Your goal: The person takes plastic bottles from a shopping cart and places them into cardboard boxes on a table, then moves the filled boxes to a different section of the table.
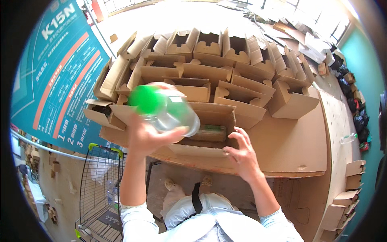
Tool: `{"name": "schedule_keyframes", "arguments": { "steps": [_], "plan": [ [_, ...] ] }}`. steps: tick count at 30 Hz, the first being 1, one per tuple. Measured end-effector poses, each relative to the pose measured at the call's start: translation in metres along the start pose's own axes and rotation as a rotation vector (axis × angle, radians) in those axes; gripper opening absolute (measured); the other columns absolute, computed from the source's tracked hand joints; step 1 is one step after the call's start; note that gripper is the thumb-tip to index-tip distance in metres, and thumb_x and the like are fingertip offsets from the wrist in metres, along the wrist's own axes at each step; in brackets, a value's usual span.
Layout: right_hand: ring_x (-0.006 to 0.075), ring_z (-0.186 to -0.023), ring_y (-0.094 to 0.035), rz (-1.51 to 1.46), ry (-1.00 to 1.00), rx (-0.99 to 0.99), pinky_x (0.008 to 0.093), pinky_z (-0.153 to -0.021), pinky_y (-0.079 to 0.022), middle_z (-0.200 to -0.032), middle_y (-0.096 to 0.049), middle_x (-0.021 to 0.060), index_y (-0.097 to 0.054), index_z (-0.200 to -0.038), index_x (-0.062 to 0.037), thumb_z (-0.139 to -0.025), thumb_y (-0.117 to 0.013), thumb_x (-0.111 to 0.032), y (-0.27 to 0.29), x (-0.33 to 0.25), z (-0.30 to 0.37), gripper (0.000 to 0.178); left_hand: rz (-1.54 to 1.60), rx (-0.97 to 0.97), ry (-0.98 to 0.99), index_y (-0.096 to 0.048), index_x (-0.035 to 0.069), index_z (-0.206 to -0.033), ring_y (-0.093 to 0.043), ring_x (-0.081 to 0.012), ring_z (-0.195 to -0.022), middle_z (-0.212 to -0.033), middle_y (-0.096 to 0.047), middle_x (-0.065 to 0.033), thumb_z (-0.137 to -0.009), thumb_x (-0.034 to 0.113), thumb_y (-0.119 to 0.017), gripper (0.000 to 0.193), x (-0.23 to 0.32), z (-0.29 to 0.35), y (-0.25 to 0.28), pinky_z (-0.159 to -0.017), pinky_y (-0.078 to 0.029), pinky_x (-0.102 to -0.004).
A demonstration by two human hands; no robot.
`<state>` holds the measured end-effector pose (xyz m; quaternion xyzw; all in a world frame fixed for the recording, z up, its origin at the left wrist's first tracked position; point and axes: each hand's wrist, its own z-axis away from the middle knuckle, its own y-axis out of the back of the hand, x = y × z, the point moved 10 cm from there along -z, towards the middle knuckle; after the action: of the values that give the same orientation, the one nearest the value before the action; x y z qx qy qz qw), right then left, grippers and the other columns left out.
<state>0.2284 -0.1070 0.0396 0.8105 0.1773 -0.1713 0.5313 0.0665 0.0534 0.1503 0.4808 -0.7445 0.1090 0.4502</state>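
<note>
My left hand (147, 139) is closed around a clear plastic bottle (179, 117) with a wide green cap. It is tilted, cap to the upper left, and smeared by motion. Below and to the right of it stands an open cardboard box (215, 109). Inside lies a brown block-like item with a greenish patch (209, 132), its kind unclear. My right hand (244, 155) is at the box's right end, thumb and fingers apart and curved, nothing between them. Whether its fingertips touch the box edge, I cannot tell.
Several rows of open cardboard boxes (207, 72) fill the far side of the cardboard-covered table (294, 141). A wire cart (98, 185) stands at the lower left, beside a teal printed banner (52, 80). Flattened cardboard and black bags (344, 82) lie along the right wall.
</note>
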Motion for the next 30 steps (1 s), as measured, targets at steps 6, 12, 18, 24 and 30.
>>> {"name": "schedule_keyframes", "arguments": {
  "steps": [6,12,18,24,30],
  "plan": [
    [0.0405,-0.132,-0.039,-0.125,-0.046,0.141,0.0503,-0.1,-0.044,-0.122,-0.048,0.0133,-0.071,-0.084,-0.007,-0.068,-0.073,0.001,0.007,0.013,0.017,0.018,-0.293,-0.96,0.277,-0.053,0.004,-0.121,-0.065,-0.0334,-0.091,-0.1,-0.066,-0.021,-0.063,0.022,-0.083,0.067,-0.08,0.018,-0.176,-0.081,-0.052,-0.0395],
    [0.0403,-0.133,-0.04,-0.102,0.025,0.093,0.0455,-0.102,-0.046,-0.128,-0.049,0.0179,-0.068,-0.089,-0.0034,-0.076,-0.068,-0.003,-0.002,0.009,0.011,0.014,-0.402,-1.382,0.529,-0.058,0.004,-0.127,-0.063,-0.0351,-0.104,-0.114,-0.065,-0.0225,-0.085,0.028,-0.066,0.049,-0.149,0.084,-0.183,-0.091,-0.049,-0.0391],
    [0.0355,-0.128,-0.048,-0.445,-0.193,0.265,0.0416,-0.101,-0.047,-0.145,-0.041,0.0172,-0.06,-0.124,-0.0056,-0.081,-0.069,-0.006,0.014,0.044,0.017,0.043,-0.195,-0.637,0.567,-0.059,-0.001,-0.125,-0.065,-0.0275,-0.108,-0.115,-0.067,-0.0176,-0.091,0.026,-0.063,0.043,-0.084,0.024,-0.106,-0.094,-0.049,-0.036],
    [0.035,-0.113,-0.056,-0.306,-0.245,0.186,0.0409,-0.094,-0.048,-0.113,-0.061,0.0162,-0.048,-0.128,-0.0058,-0.076,-0.075,-0.008,-0.051,0.075,0.032,0.059,-0.493,-0.153,0.404,-0.058,-0.004,-0.125,-0.056,-0.0337,-0.121,-0.126,-0.061,-0.0219,-0.084,0.032,-0.073,0.056,-0.087,0.079,-0.008,-0.104,-0.042,-0.039],
    [0.0309,-0.118,-0.049,0.111,0.046,0.246,0.0431,-0.098,-0.044,-0.124,-0.053,0.013,-0.035,-0.145,-0.0114,-0.067,-0.081,-0.01,0.0,0.024,-0.057,0.091,-0.238,0.085,0.513,-0.048,-0.007,-0.135,-0.061,-0.0335,-0.115,-0.123,-0.062,-0.0246,-0.088,0.031,-0.068,0.064,-0.147,0.124,-0.005,-0.099,-0.046,-0.0394]
  ]
}}
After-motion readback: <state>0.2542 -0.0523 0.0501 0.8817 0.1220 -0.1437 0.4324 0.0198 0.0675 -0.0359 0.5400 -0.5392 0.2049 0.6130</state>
